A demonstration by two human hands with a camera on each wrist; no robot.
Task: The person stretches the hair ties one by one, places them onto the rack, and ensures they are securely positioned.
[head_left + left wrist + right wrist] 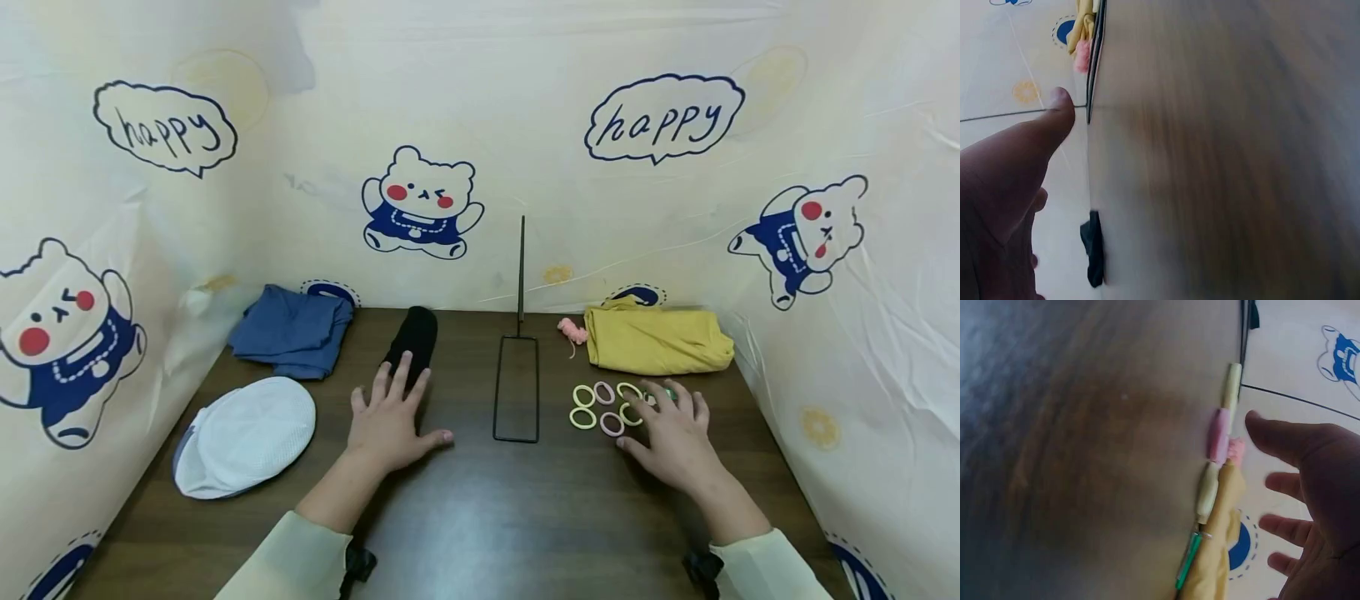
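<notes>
My left hand (pixel 387 421) is spread with nothing in it, its fingertips overlapping the near end of a folded black cloth item (pixel 414 337) in the head view. On the right, my other hand (pixel 672 437) also has its fingers apart and holds nothing. It hovers beside several pale yellow and pink rings (pixel 582 418), partly covering them. A small green item (pixel 1189 559) lies past the rings in the right wrist view, mostly hidden by fingers in the head view. Between the hands lies a black wire frame (pixel 516 389) with a thin rod standing at its far end.
A white cap (pixel 251 437) and a folded blue cloth (pixel 294 332) lie at the left. Folded yellow cloth (pixel 656 337) sits at the back right next to a small pink item (pixel 572 331). Printed white sheeting (pixel 525 100) walls the brown table (pixel 517 533) at the back and sides.
</notes>
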